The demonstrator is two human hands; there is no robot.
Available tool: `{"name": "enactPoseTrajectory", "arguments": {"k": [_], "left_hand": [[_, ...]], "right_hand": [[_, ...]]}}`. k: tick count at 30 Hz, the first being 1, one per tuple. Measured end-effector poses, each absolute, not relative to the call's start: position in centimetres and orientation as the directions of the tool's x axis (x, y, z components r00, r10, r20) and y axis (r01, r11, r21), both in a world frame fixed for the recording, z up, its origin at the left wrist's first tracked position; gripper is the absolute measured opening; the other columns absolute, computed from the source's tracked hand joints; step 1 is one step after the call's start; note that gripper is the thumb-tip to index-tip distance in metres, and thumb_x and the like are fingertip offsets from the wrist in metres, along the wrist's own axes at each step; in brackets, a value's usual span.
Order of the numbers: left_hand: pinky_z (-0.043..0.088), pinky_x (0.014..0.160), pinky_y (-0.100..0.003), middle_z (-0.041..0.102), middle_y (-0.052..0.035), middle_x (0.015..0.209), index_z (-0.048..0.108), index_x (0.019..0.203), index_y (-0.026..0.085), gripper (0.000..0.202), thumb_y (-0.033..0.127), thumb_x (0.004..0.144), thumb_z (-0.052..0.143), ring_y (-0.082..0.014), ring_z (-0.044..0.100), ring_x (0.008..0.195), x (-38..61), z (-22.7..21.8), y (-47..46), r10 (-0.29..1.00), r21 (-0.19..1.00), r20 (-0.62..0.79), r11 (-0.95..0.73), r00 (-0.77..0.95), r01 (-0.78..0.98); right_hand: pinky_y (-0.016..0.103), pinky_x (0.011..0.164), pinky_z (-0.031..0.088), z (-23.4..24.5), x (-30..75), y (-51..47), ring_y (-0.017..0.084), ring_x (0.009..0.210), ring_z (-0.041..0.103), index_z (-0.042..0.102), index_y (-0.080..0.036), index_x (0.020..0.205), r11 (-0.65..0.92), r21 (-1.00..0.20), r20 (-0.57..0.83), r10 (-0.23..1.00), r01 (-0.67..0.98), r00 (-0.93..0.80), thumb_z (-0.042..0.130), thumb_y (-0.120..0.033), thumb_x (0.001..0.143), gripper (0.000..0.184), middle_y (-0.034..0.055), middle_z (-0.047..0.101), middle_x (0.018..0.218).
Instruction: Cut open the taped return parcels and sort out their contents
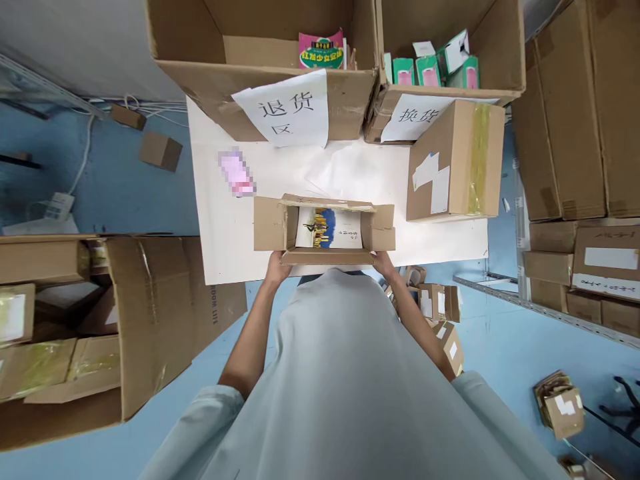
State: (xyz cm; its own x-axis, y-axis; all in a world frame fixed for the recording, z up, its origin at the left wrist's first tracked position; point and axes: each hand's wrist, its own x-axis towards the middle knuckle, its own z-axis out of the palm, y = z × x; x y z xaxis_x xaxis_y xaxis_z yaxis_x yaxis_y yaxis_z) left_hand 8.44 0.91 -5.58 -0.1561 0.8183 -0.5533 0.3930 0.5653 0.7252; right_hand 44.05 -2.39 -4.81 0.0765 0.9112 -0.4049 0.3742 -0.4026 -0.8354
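Observation:
A small open cardboard box sits at the near edge of the white table, its end flaps folded out to both sides. Inside it lies a flat white item, perhaps a book, printed with a yellow and blue picture. My left hand grips the box at its near left corner. At the near right corner, my right hand holds the same box. The fingers of both hands are partly hidden beneath and behind the cardboard.
Two large cartons with paper signs, a left one and a right one, stand at the back of the table. A taped box is on the right. A blurred pink object lies left. A carton of boxes stands lower left.

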Motion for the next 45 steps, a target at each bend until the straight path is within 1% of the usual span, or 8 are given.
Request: {"name": "enactPoseTrajectory", "arguments": {"k": [4, 9, 12, 18, 24, 30, 37, 45], "left_hand": [[0.064, 0.089, -0.039, 0.074, -0.0063, 0.076, 0.067, 0.071, 0.019, 0.021, 0.038, 0.069, 0.076, -0.0323, 0.076, 0.097, 9.8, -4.9, 1.4, 0.829, 0.739, -0.533, 0.554, -0.17, 0.385], [0.058, 0.119, -0.043, 0.082, -0.0132, 0.137, 0.081, 0.121, 0.019, 0.053, 0.056, 0.082, 0.084, -0.0313, 0.074, 0.135, 9.7, -2.3, 1.5, 0.892, 0.874, -0.44, 0.452, -0.106, 0.18], [0.059, 0.121, -0.047, 0.077, -0.0165, 0.152, 0.079, 0.137, 0.019, 0.064, 0.06, 0.088, 0.085, -0.0324, 0.076, 0.135, 10.1, -1.3, 1.9, 0.891, 0.889, -0.432, 0.447, -0.141, 0.098], [0.065, 0.11, -0.047, 0.081, -0.0207, 0.137, 0.079, 0.13, 0.013, 0.059, 0.057, 0.091, 0.085, -0.0327, 0.08, 0.123, 10.3, -2.3, 3.8, 0.805, 0.812, -0.528, 0.572, -0.271, 0.118], [0.055, 0.127, -0.051, 0.076, -0.0212, 0.153, 0.077, 0.134, 0.015, 0.057, 0.057, 0.096, 0.08, -0.0364, 0.073, 0.142, 9.7, -2.5, 3.0, 0.82, 0.802, -0.561, 0.573, -0.115, 0.167], [0.053, 0.131, -0.052, 0.071, -0.0197, 0.16, 0.07, 0.151, 0.018, 0.072, 0.056, 0.091, 0.086, -0.0355, 0.069, 0.15, 10.0, -2.0, 1.6, 0.841, 0.827, -0.532, 0.541, -0.103, 0.149], [0.058, 0.125, -0.055, 0.077, -0.0184, 0.148, 0.078, 0.138, 0.019, 0.07, 0.066, 0.087, 0.086, -0.0352, 0.073, 0.14, 9.0, 0.6, 3.1, 0.932, 0.922, -0.308, 0.341, -0.189, 0.181], [0.066, 0.1, -0.038, 0.076, -0.0106, 0.125, 0.084, 0.137, 0.021, 0.064, 0.07, 0.095, 0.08, -0.025, 0.077, 0.11, 9.2, 7.3, 8.8, 0.97, 0.946, -0.038, 0.112, -0.239, 0.304]], "right_hand": [[0.053, 0.114, 0.063, -4.1, 43.1, -2.1, 0.037, 0.124, 0.078, 0.085, -0.02, 0.124, -0.465, -0.831, -0.457, 0.884, 0.304, 0.102, 0.078, -0.067, 0.087, 0.061, 0.0171, 0.088, 0.119], [0.053, 0.125, 0.057, -2.7, 43.6, -1.8, 0.035, 0.136, 0.076, 0.081, -0.023, 0.135, -0.437, -0.878, -0.421, 0.899, 0.197, 0.12, 0.07, -0.075, 0.095, 0.067, 0.0116, 0.085, 0.137], [0.05, 0.128, 0.056, -2.5, 43.4, -1.0, 0.034, 0.144, 0.072, 0.076, -0.024, 0.149, -0.411, -0.892, -0.384, 0.908, 0.185, 0.169, 0.066, -0.082, 0.097, 0.079, 0.0117, 0.078, 0.153], [0.057, 0.127, 0.055, -3.8, 43.3, 1.0, 0.04, 0.14, 0.073, 0.081, -0.017, 0.137, -0.474, -0.836, -0.414, 0.876, 0.278, 0.249, 0.061, -0.095, 0.09, 0.092, 0.0208, 0.079, 0.148], [0.057, 0.12, 0.061, -4.1, 43.5, 0.6, 0.037, 0.135, 0.074, 0.084, -0.024, 0.121, -0.548, -0.788, -0.529, 0.836, 0.281, 0.146, 0.054, -0.1, 0.093, 0.086, 0.0137, 0.085, 0.129], [0.055, 0.133, 0.05, -1.2, 42.4, -0.1, 0.037, 0.149, 0.069, 0.081, -0.022, 0.139, -0.459, -0.861, -0.45, 0.888, 0.221, 0.093, 0.063, -0.092, 0.094, 0.085, 0.0127, 0.081, 0.148], [0.058, 0.139, 0.045, 3.3, 42.5, 2.1, 0.037, 0.16, 0.062, 0.074, -0.023, 0.155, -0.348, -0.929, -0.322, 0.929, 0.13, 0.181, 0.073, -0.087, 0.093, 0.089, 0.0141, 0.07, 0.166], [0.056, 0.141, 0.042, 9.2, 43.2, 7.3, 0.036, 0.162, 0.059, 0.077, -0.023, 0.154, -0.197, -0.951, -0.147, 0.966, 0.237, 0.212, 0.071, -0.088, 0.095, 0.088, 0.0142, 0.071, 0.165]]}}
